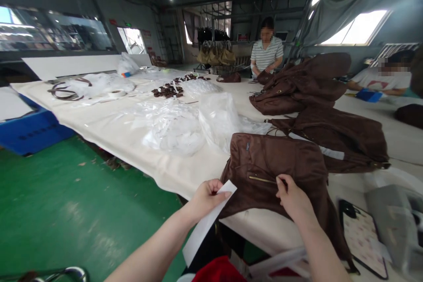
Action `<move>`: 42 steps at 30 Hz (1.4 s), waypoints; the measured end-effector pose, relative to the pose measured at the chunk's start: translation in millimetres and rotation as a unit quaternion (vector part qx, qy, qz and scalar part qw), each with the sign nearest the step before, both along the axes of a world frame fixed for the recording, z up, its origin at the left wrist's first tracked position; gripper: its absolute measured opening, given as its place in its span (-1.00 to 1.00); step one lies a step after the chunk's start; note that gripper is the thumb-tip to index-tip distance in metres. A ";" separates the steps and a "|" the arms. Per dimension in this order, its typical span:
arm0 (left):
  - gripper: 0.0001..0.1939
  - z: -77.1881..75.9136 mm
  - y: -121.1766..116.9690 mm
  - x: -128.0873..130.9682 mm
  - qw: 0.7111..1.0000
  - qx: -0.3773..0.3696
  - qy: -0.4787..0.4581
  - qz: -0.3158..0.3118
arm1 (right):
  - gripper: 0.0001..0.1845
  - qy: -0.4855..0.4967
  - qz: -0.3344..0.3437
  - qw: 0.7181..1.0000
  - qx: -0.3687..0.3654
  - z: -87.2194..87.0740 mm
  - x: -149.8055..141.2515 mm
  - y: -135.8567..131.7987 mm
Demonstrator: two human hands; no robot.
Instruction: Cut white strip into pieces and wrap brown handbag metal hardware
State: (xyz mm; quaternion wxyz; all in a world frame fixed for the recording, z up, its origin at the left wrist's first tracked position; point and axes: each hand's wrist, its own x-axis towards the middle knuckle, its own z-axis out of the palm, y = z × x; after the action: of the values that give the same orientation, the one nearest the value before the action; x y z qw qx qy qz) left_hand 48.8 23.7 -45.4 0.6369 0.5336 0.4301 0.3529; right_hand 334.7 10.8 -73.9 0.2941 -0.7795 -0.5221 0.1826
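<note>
In the head view, one white strip point(209, 222) is grasped between the thumb and fingers of the left hand point(209, 196). The fingers of the right hand point(291, 191) are bent together at the right end of one brass-coloured zip point(261, 179); whether its pull is gripped cannot be made out. The zip is set in one brown bag point(280, 154), laid at the near edge of the pale-covered table point(185, 169). A second brown bag point(346, 134) is seen just behind it, with a second white strip point(330, 153) between them; the pile of brown bags point(300, 83) beyond cannot be counted. One phone point(361, 238) is placed at the right. Two co-workers are seen across the table. One small label point(247, 146) is borne by the near bag, and dark characters are carried by one blue crate point(36, 125); neither can be read.
</note>
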 end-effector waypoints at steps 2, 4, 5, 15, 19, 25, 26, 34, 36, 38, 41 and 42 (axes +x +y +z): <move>-0.52 -1.9 3.3 1.7 1.000 -0.007 0.007 0.000 | -0.64 0.018 0.002 1.000 -0.006 -7.7 1.8 -6.1; -0.51 -3.7 5.4 3.7 1.000 -0.007 0.018 0.000 | -0.63 0.033 0.000 0.999 0.005 -15.2 3.8 -11.6; -0.52 -4.2 5.9 4.8 1.000 -0.004 0.023 -0.001 | -0.63 0.030 -0.001 1.000 0.010 -18.4 4.6 -13.8; -0.48 3.1 3.5 9.8 0.999 0.032 0.012 -0.001 | -0.66 -0.130 0.032 0.991 -0.015 -19.7 5.9 -20.6; -0.49 6.3 1.6 8.4 1.000 -0.003 -0.013 -0.017 | -0.69 -0.209 0.030 0.976 -0.045 -19.2 3.7 -27.3; -0.53 14.8 -1.5 7.3 0.997 0.009 0.031 -0.065 | -0.64 -0.129 0.138 0.978 -0.093 -6.9 -1.0 -40.0; -0.54 14.7 -1.9 6.7 0.996 0.019 0.041 -0.076 | -0.64 -0.083 0.133 0.985 -0.076 -4.3 -2.0 -44.8; -0.60 2.4 -5.2 0.8 0.979 0.066 0.091 -0.172 | -0.56 0.306 0.134 0.942 -0.036 9.4 -16.8 -90.7; -0.62 0.0 -6.7 -0.3 0.972 0.076 0.109 -0.196 | -0.61 0.362 0.137 0.922 -0.007 12.4 -20.1 -95.7; -0.64 -2.1 -8.0 -1.5 0.962 0.092 0.130 -0.223 | -0.67 0.406 0.126 0.904 0.036 13.7 -22.3 -97.2; -0.63 -4.3 -10.2 -3.3 0.951 0.114 0.150 -0.245 | -0.72 0.450 0.071 0.883 0.110 11.0 -23.8 -95.6; -0.62 -4.6 -11.1 -3.7 0.950 0.114 0.153 -0.246 | -0.72 0.462 0.056 0.876 0.131 9.5 -24.3 -94.7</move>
State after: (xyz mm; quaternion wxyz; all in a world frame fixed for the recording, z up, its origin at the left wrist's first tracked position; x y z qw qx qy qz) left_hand 45.1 12.6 -50.1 0.5658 0.7394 0.3345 0.1458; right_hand 310.4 -83.8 -64.4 0.5905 -0.5303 -0.3890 0.4677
